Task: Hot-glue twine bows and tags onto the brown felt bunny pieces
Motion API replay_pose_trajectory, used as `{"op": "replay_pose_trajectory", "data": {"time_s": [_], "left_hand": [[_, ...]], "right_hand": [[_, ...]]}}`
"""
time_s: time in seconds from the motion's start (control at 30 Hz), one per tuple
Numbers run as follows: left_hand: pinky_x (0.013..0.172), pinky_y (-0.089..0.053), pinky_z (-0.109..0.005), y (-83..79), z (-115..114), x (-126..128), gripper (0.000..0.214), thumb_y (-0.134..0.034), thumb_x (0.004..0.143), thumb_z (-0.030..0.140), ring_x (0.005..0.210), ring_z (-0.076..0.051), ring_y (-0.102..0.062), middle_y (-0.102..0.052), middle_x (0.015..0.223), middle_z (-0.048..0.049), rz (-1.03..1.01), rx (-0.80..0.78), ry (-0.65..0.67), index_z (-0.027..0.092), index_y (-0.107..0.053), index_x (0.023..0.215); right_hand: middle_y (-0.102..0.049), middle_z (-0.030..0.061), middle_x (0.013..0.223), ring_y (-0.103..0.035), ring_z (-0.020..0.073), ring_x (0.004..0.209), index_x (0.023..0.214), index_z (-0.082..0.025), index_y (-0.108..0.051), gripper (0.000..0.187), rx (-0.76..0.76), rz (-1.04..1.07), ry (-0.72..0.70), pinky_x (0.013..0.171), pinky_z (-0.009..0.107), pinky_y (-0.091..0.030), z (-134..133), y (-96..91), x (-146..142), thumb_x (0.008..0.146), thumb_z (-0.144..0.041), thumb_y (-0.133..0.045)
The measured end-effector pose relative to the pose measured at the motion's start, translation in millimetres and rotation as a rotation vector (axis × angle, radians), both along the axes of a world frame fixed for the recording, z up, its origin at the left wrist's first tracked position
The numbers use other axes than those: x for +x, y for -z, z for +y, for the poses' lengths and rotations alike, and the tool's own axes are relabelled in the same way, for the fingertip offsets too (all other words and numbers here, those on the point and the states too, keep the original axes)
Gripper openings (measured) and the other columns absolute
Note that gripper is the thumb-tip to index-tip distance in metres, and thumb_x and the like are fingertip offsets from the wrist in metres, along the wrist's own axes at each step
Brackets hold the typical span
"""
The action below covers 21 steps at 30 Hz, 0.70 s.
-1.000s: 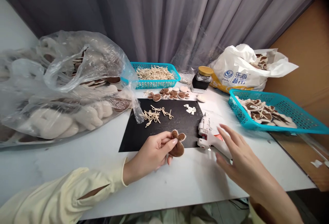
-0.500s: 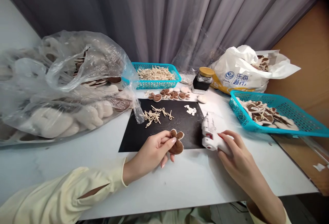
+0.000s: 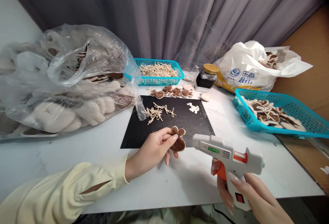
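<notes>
Between the thumb and fingers of my left hand (image 3: 156,150) is a small brown felt piece with a pale edge (image 3: 178,143), shaped like a round head with two ears. My right hand (image 3: 246,191) grips a white glue gun (image 3: 228,155) by its handle, a finger at the orange trigger. The gun's nozzle points left, a short gap from the felt piece. Beyond my left hand, several knotted cream cords (image 3: 155,112) and small white labels (image 3: 193,108) lie on a black mat (image 3: 177,121).
Behind the mat are more brown felt pieces (image 3: 176,93), a blue basket of cords (image 3: 154,81) and a yellow-lidded jar (image 3: 205,78). A large clear bag (image 3: 64,86) fills the left. To the right are a white bag (image 3: 252,69) and a blue basket of felt pieces (image 3: 279,97).
My right hand has drawn the glue gun nearer and turned it from pointing away to pointing left at the felt piece. My left hand keeps its hold, almost unmoved.
</notes>
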<state>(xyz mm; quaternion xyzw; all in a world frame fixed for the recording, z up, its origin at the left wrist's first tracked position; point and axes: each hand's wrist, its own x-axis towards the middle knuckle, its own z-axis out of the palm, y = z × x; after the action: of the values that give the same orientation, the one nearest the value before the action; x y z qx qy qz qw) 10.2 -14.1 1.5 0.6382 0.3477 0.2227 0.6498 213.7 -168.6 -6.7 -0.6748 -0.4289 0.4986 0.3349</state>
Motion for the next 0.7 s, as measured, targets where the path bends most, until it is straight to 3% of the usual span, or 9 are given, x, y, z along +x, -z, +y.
{"op": "replay_pose_trajectory", "data": {"time_s": [0.17, 0.27, 0.47, 0.7], "left_hand": [[0.037, -0.042, -0.017, 0.9, -0.2, -0.6, 0.026, -0.043, 0.088, 0.037, 0.060, -0.014, -0.061, -0.063, 0.078, -0.0055, 0.012, 0.013, -0.001, 0.013, -0.051, 0.094], [0.037, -0.041, -0.017, 1.1, -0.1, -0.8, 0.026, -0.044, 0.088, 0.036, 0.058, -0.013, -0.060, -0.061, 0.074, -0.0035, 0.007, 0.010, -0.006, 0.013, -0.052, 0.094], [0.037, -0.042, -0.016, 2.1, -0.5, -1.1, 0.024, -0.045, 0.088, 0.036, 0.059, -0.013, -0.061, -0.062, 0.074, -0.0030, 0.001, 0.008, -0.002, 0.014, -0.052, 0.093], [0.037, -0.042, -0.016, 2.6, 0.4, -0.8, 0.026, -0.047, 0.086, 0.039, 0.059, -0.014, -0.062, -0.062, 0.072, -0.0020, -0.017, -0.012, -0.012, 0.015, -0.054, 0.092]], "right_hand": [[-0.055, 0.0023, 0.064, -0.051, 0.0179, 0.066, 0.058, -0.022, -0.049, 0.054, -0.036, -0.051, 0.092, 0.064, 0.024, -0.047, 3.4, -7.8, -5.1, 0.079, -0.070, -0.037], [-0.054, 0.0012, 0.061, -0.050, 0.0160, 0.061, 0.058, -0.022, -0.052, 0.056, 0.001, -0.074, 0.062, 0.060, 0.021, -0.047, 5.6, -9.4, -6.9, 0.079, -0.071, -0.035], [-0.055, 0.0004, 0.061, -0.050, 0.0148, 0.060, 0.057, -0.021, -0.053, 0.053, 0.015, -0.070, 0.042, 0.059, 0.018, -0.046, 9.1, -7.8, -7.0, 0.082, -0.066, -0.038], [-0.057, 0.0016, 0.064, -0.054, 0.0173, 0.065, 0.065, -0.022, -0.055, 0.045, 0.092, -0.021, 0.006, 0.061, 0.023, -0.047, 6.8, 0.0, -3.0, 0.089, -0.055, -0.036]]}}
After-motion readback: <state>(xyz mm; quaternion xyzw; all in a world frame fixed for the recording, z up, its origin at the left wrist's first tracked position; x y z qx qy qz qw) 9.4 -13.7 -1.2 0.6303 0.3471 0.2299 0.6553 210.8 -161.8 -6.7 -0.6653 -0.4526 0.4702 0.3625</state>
